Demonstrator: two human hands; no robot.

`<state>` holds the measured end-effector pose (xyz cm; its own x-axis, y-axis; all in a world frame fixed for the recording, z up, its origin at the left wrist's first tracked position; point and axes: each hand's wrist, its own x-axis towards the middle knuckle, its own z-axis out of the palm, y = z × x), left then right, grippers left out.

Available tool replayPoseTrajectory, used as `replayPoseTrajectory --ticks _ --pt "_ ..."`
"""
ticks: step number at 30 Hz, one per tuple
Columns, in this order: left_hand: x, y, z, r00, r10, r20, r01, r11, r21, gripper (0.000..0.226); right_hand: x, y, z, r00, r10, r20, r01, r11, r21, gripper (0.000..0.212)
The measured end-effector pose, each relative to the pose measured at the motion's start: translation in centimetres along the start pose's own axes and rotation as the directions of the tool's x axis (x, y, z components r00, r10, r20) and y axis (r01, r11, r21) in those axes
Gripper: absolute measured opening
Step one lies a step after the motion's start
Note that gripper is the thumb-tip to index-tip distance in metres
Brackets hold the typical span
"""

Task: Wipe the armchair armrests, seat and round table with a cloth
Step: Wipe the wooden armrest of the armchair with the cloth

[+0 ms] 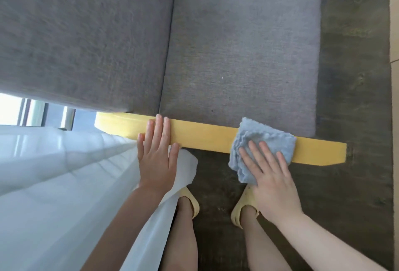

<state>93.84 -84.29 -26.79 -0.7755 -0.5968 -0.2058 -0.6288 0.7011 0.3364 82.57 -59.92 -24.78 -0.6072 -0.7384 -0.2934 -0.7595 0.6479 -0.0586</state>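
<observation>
head view: cloth [262,141] on armrest [207,136].

Armrest: yellow armrest [205,134] runs from 9 o'clock toward 3 o'clock, just below centre.
Cloth: light blue cloth [259,141] lies folded over the armrest at 4 o'clock.
Right hand: right hand [272,175] presses flat on the cloth, fingers straight and spread.
Left hand: left hand [156,154] rests flat on the armrest at 7 o'clock, fingers straight.
Seat: grey seat cushion [241,55] at 1 o'clock.
Backrest: grey back cushion [82,37] at 10 o'clock.
Curtain: white sheer curtain [64,184] at 8 o'clock, under the left forearm.
Feet: yellow slippers [193,202] at 6 o'clock on the dark wood floor [356,98].
</observation>
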Motion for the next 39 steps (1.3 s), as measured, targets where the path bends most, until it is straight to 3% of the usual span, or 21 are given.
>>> replayPoseTrajectory --ticks 3,4,6,10,11,13,15,16,19,23,26,30,35,39 --pt "-0.2 -1.7 -0.8 1.000 -0.010 -0.010 0.010 1.000 -0.013 0.054 4.1 -4.6 -1.3 0.961 0.269 -0.061 -0.264 0.961 0.086 0.065" --pt "-0.2 -2.1 -1.0 0.999 -0.030 -0.015 0.029 0.999 -0.023 0.054 5.5 -6.9 -1.5 0.964 0.258 -0.070 -0.249 0.962 0.115 0.064" --pt "-0.2 -2.8 -1.4 0.998 -0.057 -0.013 0.057 0.997 -0.044 0.053 6.8 -10.1 -1.4 0.995 0.081 -0.054 -0.074 0.991 0.115 0.065" --pt "-0.1 -4.1 -2.1 1.000 -0.023 0.012 0.024 0.999 -0.036 0.052 5.3 -6.1 -0.8 0.961 -0.278 0.003 0.278 0.960 -0.034 0.073" --pt "-0.1 -4.4 -2.2 1.000 -0.015 0.015 0.015 0.999 -0.030 0.052 5.2 -4.7 -0.9 0.956 -0.292 0.027 0.293 0.955 -0.049 0.074" --pt "-0.2 -4.6 -2.1 1.000 -0.009 0.008 0.010 1.000 -0.024 0.052 6.5 -4.6 -1.7 0.989 -0.144 0.012 0.145 0.989 -0.024 0.069" --pt "-0.1 -4.6 -2.0 1.000 -0.023 -0.007 0.023 0.999 -0.042 0.052 8.8 -8.5 -2.3 0.997 0.058 -0.046 -0.056 0.997 0.053 0.063" --pt "-0.1 -4.5 -2.0 0.999 -0.035 -0.013 0.034 0.998 -0.057 0.052 9.7 -11.2 -2.5 0.995 0.078 -0.054 -0.073 0.993 0.093 0.062" --pt "0.1 -4.6 -2.1 0.999 -0.030 -0.020 0.028 0.996 -0.081 0.052 10.0 -15.4 -2.0 0.987 -0.159 -0.009 0.159 0.986 0.053 0.062" --pt "0.2 -6.5 -2.7 0.998 0.050 -0.025 -0.052 0.996 -0.066 0.053 9.0 -11.8 -2.1 0.922 -0.381 0.064 0.380 0.925 0.019 0.069" --pt "0.4 -8.1 -3.4 0.997 -0.033 -0.064 0.027 0.995 -0.097 0.052 11.1 -13.3 -2.6 0.958 -0.285 0.020 0.284 0.958 0.047 0.068" --pt "0.9 -9.7 -4.5 0.992 -0.090 -0.091 0.084 0.994 -0.076 0.057 14.2 -21.7 -2.4 0.976 -0.217 -0.029 0.219 0.968 0.127 0.068" --pt "1.6 -10.7 -5.2 0.985 -0.134 -0.106 0.127 0.990 -0.066 0.055 12.8 -18.3 -2.6 0.926 -0.377 0.019 0.376 0.926 0.028 0.066" --pt "1.8 -11.1 -5.2 0.985 -0.109 -0.130 0.090 0.986 -0.142 0.055 13.9 -21.3 -2.4 0.937 -0.349 0.001 0.349 0.937 0.014 0.063"
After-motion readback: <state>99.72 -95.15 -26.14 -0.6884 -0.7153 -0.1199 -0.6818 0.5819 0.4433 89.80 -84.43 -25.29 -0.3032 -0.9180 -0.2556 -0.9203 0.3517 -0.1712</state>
